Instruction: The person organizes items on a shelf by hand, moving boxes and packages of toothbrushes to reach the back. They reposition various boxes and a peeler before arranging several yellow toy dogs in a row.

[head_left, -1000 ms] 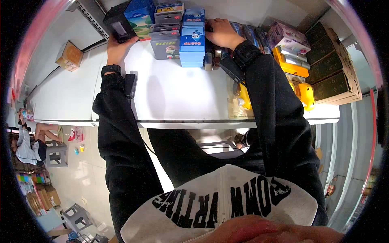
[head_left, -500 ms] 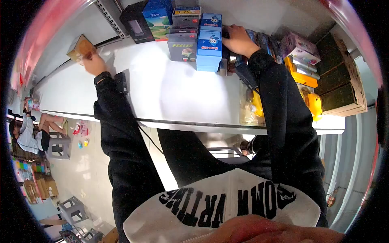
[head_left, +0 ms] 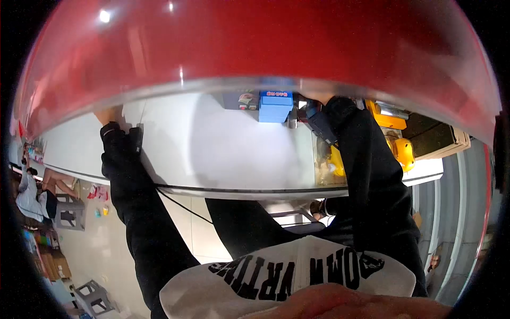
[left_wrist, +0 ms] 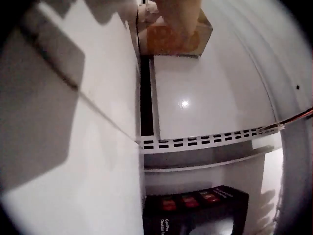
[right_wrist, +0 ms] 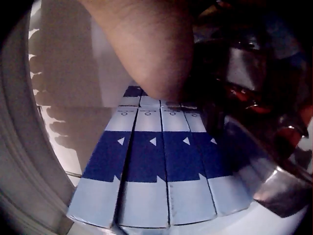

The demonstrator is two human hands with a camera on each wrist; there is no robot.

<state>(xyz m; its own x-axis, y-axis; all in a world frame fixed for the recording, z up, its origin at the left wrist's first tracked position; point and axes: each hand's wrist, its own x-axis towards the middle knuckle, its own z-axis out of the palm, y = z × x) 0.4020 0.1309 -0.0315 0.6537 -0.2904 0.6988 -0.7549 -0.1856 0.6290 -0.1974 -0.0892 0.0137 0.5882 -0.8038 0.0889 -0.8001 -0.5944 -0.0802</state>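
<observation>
In the left wrist view my left hand [left_wrist: 181, 17] grips a small tan cardboard box [left_wrist: 168, 41] at the far end of the white counter. In the head view only the base of that hand [head_left: 109, 115] shows below a red glossy surface. My right hand [right_wrist: 151, 54] reaches over a row of blue-and-white boxes [right_wrist: 146, 156], its fingers hidden behind the hand's edge and dark packages; I cannot tell what they hold. From the head, blue boxes [head_left: 275, 110] stand just left of that hand, and a grey box [head_left: 238, 101] is beside them.
The red surface [head_left: 255, 42] covers the top of the head view. Yellow toy packages [head_left: 404, 154] and dark cartons [head_left: 433, 135] stand right on the white counter [head_left: 239, 154]. A black box [left_wrist: 200, 210] stands near the left wrist. A seated person [head_left: 34, 196] is far left.
My left hand has gone from the black box at the back to the cardboard box on the left. The red surface has come down over the head view. The right hand stays by the blue boxes.
</observation>
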